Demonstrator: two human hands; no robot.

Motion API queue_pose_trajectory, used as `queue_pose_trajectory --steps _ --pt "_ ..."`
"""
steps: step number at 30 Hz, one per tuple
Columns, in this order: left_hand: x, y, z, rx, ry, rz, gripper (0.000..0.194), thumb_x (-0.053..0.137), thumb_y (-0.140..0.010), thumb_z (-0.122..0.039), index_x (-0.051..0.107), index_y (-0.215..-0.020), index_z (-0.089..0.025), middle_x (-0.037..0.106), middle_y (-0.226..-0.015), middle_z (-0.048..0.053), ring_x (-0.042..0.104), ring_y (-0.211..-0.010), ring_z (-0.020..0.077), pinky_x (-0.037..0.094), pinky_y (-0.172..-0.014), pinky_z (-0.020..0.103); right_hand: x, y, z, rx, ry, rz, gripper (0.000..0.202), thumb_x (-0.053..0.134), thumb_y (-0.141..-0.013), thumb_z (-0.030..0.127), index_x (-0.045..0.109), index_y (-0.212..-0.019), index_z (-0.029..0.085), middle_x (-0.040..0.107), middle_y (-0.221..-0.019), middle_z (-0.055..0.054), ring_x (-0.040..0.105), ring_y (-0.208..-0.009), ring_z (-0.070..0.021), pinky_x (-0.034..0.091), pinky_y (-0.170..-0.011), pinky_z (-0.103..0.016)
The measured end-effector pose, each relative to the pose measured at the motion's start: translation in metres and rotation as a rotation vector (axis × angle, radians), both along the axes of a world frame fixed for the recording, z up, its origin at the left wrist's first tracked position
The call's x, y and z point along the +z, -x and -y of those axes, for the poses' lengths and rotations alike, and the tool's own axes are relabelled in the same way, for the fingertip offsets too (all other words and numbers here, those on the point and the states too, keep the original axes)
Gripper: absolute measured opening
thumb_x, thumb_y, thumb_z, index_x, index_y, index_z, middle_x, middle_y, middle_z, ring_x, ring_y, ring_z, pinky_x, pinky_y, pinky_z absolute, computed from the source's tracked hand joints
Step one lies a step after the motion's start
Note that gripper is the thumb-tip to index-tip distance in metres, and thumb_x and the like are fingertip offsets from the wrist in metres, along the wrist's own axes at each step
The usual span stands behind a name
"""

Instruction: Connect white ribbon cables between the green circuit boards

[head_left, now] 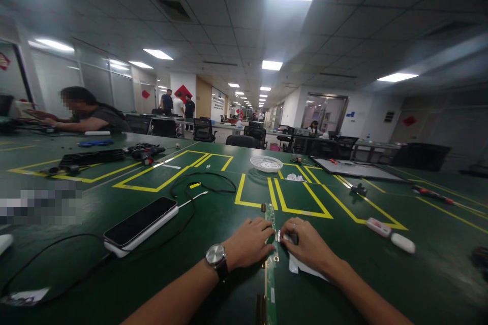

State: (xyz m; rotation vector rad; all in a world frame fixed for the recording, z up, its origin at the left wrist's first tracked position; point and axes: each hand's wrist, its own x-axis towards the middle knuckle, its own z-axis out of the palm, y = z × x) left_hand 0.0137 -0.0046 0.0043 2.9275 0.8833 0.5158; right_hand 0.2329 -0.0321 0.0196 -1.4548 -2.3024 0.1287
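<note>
A long, narrow green circuit board (271, 284) lies on the table in front of me, running away from my body. My left hand (249, 244), with a watch on its wrist, presses its fingertips and thumb onto the board from the left, steadying it. On the other side, my right hand (303, 244) is closed in a pinch at the board's right edge. Something small and pale shows at its fingertips, too small to name. A crumpled white paper (305, 267) lies partly under the right hand.
To the left are a phone (141, 221) on a white case and a black cable (206, 175). Ahead stands a white plastic basket (266, 164). A white-and-pink object (391, 235) and a screwdriver (434, 194) lie right. Another person (91, 111) sits at far left.
</note>
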Motion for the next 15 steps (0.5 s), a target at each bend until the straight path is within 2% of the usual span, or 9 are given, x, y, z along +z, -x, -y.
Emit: queue_pose_trajectory --steps 15 --pt "0.0003 0.0004 0.0001 -0.001 -0.007 0.003 0.035 0.052 -0.097 -0.038 0.053 -0.128 -0.022 0.055 -0.134 0.008 0.050 -0.123 0.0266 0.041 -0.098 0.042 -0.0004 0.0035 0.0024 0.003 0.012 -0.012 0.013 0.057 -0.086 0.026 0.068 -0.091 0.023 0.066 -0.095 -0.003 0.058 -0.092 -0.0221 0.041 -0.079 -0.034"
